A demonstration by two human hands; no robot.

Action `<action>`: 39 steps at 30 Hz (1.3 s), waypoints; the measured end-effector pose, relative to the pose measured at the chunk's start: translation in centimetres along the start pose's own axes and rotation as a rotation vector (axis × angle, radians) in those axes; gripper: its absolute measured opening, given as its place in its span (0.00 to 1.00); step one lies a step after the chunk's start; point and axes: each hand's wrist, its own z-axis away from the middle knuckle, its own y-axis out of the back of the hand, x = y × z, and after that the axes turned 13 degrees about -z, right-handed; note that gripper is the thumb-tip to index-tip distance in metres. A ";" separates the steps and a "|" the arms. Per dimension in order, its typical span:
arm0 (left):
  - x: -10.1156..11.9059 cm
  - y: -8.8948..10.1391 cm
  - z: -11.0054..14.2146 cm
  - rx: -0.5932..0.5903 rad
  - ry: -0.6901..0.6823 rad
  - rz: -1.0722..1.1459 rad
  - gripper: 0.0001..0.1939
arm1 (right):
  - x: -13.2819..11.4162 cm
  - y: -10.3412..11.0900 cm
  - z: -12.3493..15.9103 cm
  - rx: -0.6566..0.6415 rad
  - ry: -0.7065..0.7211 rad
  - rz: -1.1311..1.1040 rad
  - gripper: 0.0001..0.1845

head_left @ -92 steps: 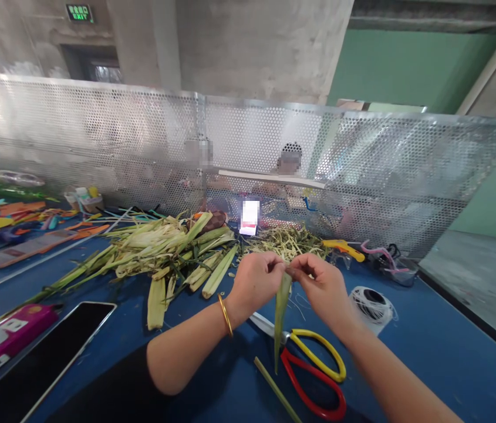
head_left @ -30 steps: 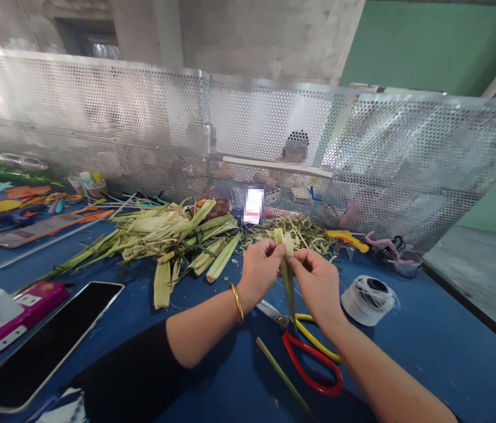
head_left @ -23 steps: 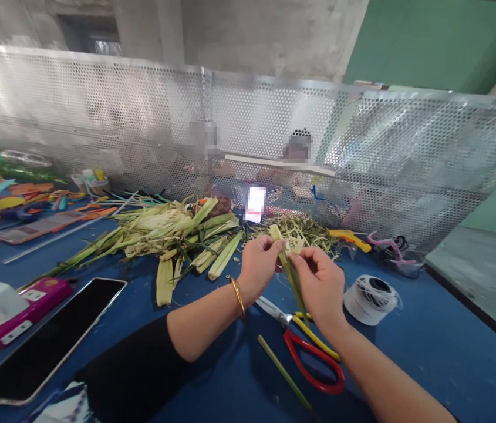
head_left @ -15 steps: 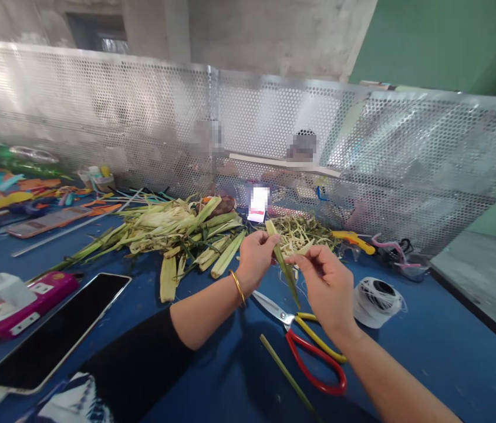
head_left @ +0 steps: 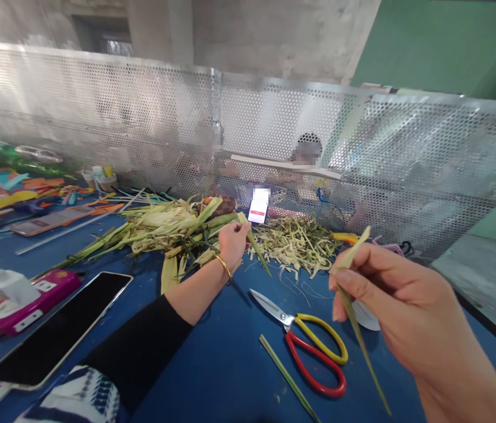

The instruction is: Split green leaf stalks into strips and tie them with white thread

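Note:
My left hand (head_left: 233, 244) pinches a green leaf strip (head_left: 258, 249) in front of the heap of leaf scraps. Closer to me on the right, my right hand (head_left: 388, 299) grips another narrow leaf strip (head_left: 356, 317) between thumb and fingers; its pale end points up and its thin tail hangs down. Scissors (head_left: 287, 320) with one yellow and one red handle lie on the table between my hands. Beside them is a thin green stalk (head_left: 285, 373). Behind my right hand, a white spool of thread (head_left: 367, 317) is mostly hidden.
A pile of long green leaves (head_left: 164, 226) and a heap of shredded scraps (head_left: 298, 241) lie ahead. On the left are a phone (head_left: 60, 329), a pink power strip (head_left: 27, 302) and coloured scraps (head_left: 5, 194). A perforated metal screen (head_left: 155, 117) borders the table's back.
My hands have moved apart. The right has come toward me and rightward with a leaf strip, now covering most of the spool; the left has shifted left with the other strip.

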 end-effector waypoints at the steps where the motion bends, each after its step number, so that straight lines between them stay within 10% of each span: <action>1: 0.3 0.1 0.1 -0.025 0.003 0.007 0.15 | 0.2 0.1 -0.1 -0.076 -0.051 -0.009 0.11; 5: 2.2 0.2 1.4 -0.159 -0.014 0.033 0.16 | 2.7 -0.6 -0.5 -0.410 -0.267 0.009 0.04; 8: 3.5 0.2 2.5 -0.239 -0.041 0.043 0.16 | 5.1 -1.3 -0.9 -0.570 -0.152 0.074 0.04; 12: 4.4 -0.1 4.3 -0.339 -0.107 -0.004 0.15 | 6.7 -1.4 -2.4 -0.227 -0.073 0.251 0.07; 18: 4.5 -1.1 7.4 -0.529 -0.125 -0.062 0.13 | 7.1 -1.0 -4.5 0.211 -0.168 -0.196 0.18; 29: 3.8 -1.0 7.4 -0.850 0.153 0.152 0.13 | 7.3 -0.6 -4.4 0.187 -0.344 -0.642 0.13; 39: 4.0 -1.5 7.7 -0.857 -0.059 -0.052 0.21 | 6.5 -0.8 -4.2 0.180 -0.182 -0.196 0.05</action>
